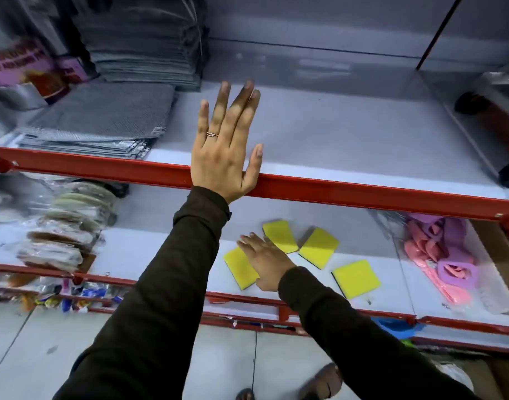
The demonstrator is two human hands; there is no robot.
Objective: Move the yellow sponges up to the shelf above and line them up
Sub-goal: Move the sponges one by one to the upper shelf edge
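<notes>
Several yellow sponges with dark undersides lie scattered on the lower shelf (pixel 166 249): one at the left (pixel 238 266), one behind it (pixel 279 234), one in the middle (pixel 319 251), one at the right (pixel 355 278). My right hand (pixel 264 259) lies flat with fingers spread, over the left sponge and touching the rear one, holding nothing. My left hand (pixel 225 145), with a ring, rests flat and open on the upper shelf (pixel 348 134), its heel on the red front rail (pixel 363 194).
Stacks of grey cloths (pixel 103 119) fill the upper shelf's left side. A dark-capped item (pixel 490 111) lies at its right. Packaged scrub pads (pixel 65 226) sit left on the lower shelf, pink and purple items (pixel 443 255) right. Tiled floor and my feet are below.
</notes>
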